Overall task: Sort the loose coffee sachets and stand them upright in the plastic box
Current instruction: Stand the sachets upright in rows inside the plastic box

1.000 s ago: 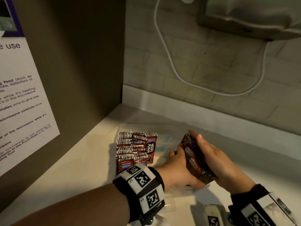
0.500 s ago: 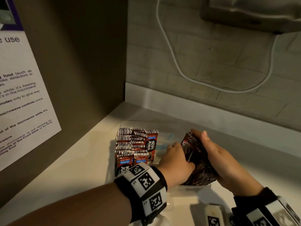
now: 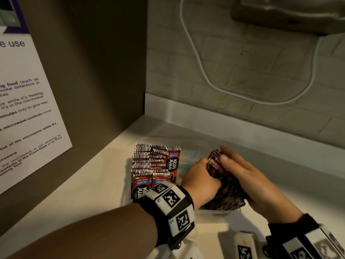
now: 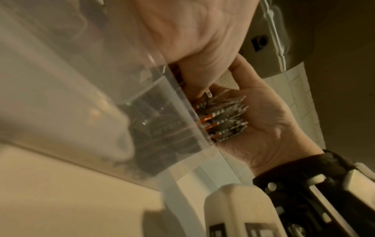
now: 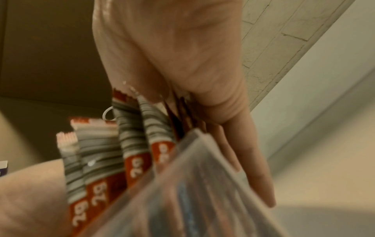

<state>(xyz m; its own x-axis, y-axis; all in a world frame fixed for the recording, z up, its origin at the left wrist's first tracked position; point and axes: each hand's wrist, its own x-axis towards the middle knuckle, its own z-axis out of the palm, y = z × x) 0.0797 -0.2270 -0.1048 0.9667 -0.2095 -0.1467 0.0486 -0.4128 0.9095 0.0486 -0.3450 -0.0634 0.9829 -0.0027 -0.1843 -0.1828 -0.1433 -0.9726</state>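
Note:
A clear plastic box (image 3: pixel 214 212) sits on the white counter. Red Kopi Juan sachets (image 3: pixel 155 165) stand upright in rows in its left half. Both hands hold a thick stack of sachets (image 3: pixel 225 191) on edge in the box's right end. My left hand (image 3: pixel 199 176) curls over the stack's left face. My right hand (image 3: pixel 248 176) backs the right face with long fingers and lays its thumb over the top. In the left wrist view the stack (image 4: pixel 225 121) lies against the right palm (image 4: pixel 270 125) beside the box wall (image 4: pixel 178 99). The right wrist view shows the sachet tops (image 5: pixel 131 144) blurred.
A brown panel with a printed notice (image 3: pixel 24 109) closes the left side. Behind the box rises a tiled wall with a looping white cable (image 3: pixel 205 77). An appliance (image 3: pixel 289 14) hangs at the top right. Bare counter (image 3: pixel 84 184) lies left of the box.
The stack has gone from tilted above the box to lower, inside its right end. My left hand has shifted from under the stack to over its left side.

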